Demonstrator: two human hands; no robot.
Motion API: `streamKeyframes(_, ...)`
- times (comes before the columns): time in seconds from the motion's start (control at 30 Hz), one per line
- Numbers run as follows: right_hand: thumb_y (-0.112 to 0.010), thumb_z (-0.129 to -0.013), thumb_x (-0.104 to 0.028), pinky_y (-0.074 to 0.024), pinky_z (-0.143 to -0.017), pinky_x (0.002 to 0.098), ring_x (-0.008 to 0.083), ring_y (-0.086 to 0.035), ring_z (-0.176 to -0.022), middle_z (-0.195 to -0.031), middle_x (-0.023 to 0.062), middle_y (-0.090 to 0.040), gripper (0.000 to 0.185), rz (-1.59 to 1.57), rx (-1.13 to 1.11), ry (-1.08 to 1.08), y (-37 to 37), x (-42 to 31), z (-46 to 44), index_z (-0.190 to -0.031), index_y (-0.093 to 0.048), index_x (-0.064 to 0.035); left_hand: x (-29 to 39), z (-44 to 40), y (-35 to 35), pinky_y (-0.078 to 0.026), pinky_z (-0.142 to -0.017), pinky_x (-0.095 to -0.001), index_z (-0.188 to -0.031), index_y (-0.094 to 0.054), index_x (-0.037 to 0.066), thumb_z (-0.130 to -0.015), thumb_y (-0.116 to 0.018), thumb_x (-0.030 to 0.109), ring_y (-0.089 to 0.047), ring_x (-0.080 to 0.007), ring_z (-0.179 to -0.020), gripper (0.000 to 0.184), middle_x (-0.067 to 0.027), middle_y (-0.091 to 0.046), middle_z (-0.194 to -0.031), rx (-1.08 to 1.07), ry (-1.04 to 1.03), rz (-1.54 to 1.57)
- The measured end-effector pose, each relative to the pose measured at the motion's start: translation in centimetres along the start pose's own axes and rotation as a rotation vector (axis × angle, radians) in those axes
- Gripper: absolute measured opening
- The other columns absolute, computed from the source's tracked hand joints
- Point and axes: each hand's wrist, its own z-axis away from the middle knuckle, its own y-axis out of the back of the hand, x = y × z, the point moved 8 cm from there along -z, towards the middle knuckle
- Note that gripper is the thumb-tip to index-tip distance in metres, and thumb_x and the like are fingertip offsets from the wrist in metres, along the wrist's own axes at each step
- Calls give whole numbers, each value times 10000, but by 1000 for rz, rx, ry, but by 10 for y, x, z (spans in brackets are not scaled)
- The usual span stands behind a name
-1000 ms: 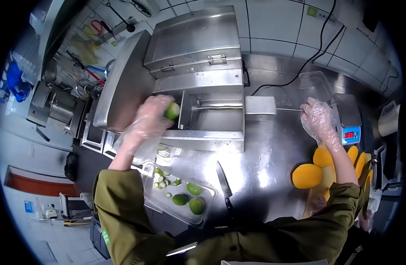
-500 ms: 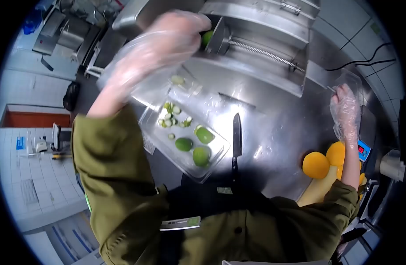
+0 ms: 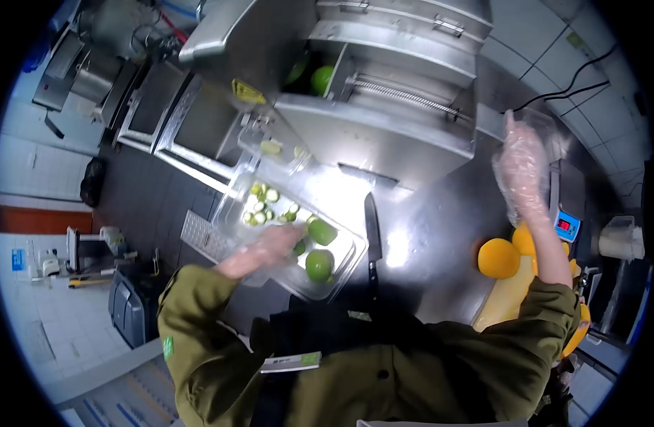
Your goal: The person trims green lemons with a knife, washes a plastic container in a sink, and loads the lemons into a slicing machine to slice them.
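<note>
My left hand (image 3: 273,249), in a clear plastic glove, is over the clear plastic tray (image 3: 347,274). Its blurred fingertips are at a lime (image 3: 299,248) that they partly cover; whether they grip it I cannot tell. Two more limes lie beside it, one (image 3: 322,231) with its end cut off and another (image 3: 319,265) nearer me. Cut lime ends (image 3: 259,206) are scattered at the tray's far side. My gloved right hand (image 3: 524,167) is closed at the right side of the metal slicing machine (image 3: 377,132); what it grips is hidden. Another lime (image 3: 321,80) sits in the machine's left compartment.
A black-handled knife (image 3: 372,228) lies right of the tray, blade pointing away. A clear container (image 3: 281,153) with pale pieces stands behind the tray. Oranges (image 3: 498,258), a yellow cutting board (image 3: 499,302) and a scale with a blue display (image 3: 566,225) are at the right.
My left hand has come down from the machine's left compartment to the limes in the tray. My right hand stays beside the machine, with its wrist turned a little.
</note>
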Motion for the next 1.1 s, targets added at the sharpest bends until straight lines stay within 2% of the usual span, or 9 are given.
streamKeyframes(0.03, -562, -683, -136, -431, -818, 405, 282, -578, -818, -827, 148, -594, 598, -203, -215, -161, -2, 1, -1, -1246, -406, -6, 10, 11, 36, -452, -824, -337, -1122, -452, -5, -677, -661, 160, -535, -278, -951, 518, -164, -521, -1033, 94, 2, 132)
streamKeyframes(0.23, -583, -647, -168, -456, -660, 392, 295, -555, -666, -725, 143, -564, 589, -177, 88, 57, -24, 3, 0, -1208, -455, -42, 47, 42, 241, -449, -808, -310, -1089, -469, 44, -657, -707, 116, -559, -256, -909, 499, -136, -543, -1009, 1201, -282, 476)
streamKeyframes(0.33, -604, -638, -194, -450, -648, 395, 288, -556, -666, -731, 137, -569, 560, -167, 52, 60, -27, 3, 0, -1168, -495, -49, 22, -16, 284, -438, -806, -308, -1094, -465, 47, -682, -710, 160, -557, -241, -898, 492, -130, -546, -1008, 1302, -212, 528)
streamKeyframes(0.47, -571, -727, -261, -443, -763, 414, 270, -589, -720, -761, 119, -599, 413, -137, -22, 87, -35, 18, 4, -1061, -543, -20, 24, -22, 290, -440, -798, -357, -1124, -429, 68, -675, -702, 163, -555, -293, -908, 534, -141, -545, -1022, 1420, -145, 111)
streamKeyframes(0.53, -548, -758, -245, -445, -722, 420, 287, -580, -683, -739, 119, -601, 239, -209, 116, 9, -32, 53, 23, -886, -598, -49, 21, -27, 287, -442, -789, -378, -1124, -424, 90, -657, -707, 152, -550, -322, -916, 549, -134, -546, -1024, 1332, -53, 119)
streamKeyframes(0.7, -525, -788, -283, -439, -658, 420, 311, -558, -669, -712, 130, -579, 238, -248, -76, -124, -14, 67, 29, -739, -566, -54, 31, -46, 284, -429, -831, -376, -1087, -463, 76, -638, -700, 83, -517, -327, -971, 507, -150, -515, -1050, 964, -23, 77)
streamKeyframes(0.87, -523, -792, -306, -445, -648, 415, 316, -557, -673, -708, 138, -574, 272, -269, -61, -129, -22, 63, 29, -722, -557, -46, 65, -83, 275, -408, -879, -371, -1093, -487, 42, -619, -690, 41, -490, -323, -1039, 515, -180, -504, -1104, 456, -218, -152)
streamKeyframes(1.0, -523, -792, -316, -449, -642, 413, 310, -561, -653, -690, 135, -575, 280, -251, -58, -118, -19, 62, 26, -721, -561, -48, 63, -125, 261, -450, -778, -391, -1042, -489, 2, -646, -685, 58, -556, -347, -900, 446, -193, -574, -941, 160, -11, -324)
streamKeyframes(1.1, -528, -784, -314, -451, -640, 410, 303, -568, -632, -675, 128, -581, 275, -204, -16, -87, -18, 62, 26, -738, -576, -46, 54, -135, 258, -454, -724, -400, -961, -504, -2, -634, -694, 55, -569, -351, -860, 382, -197, -578, -886, 238, -138, -289)
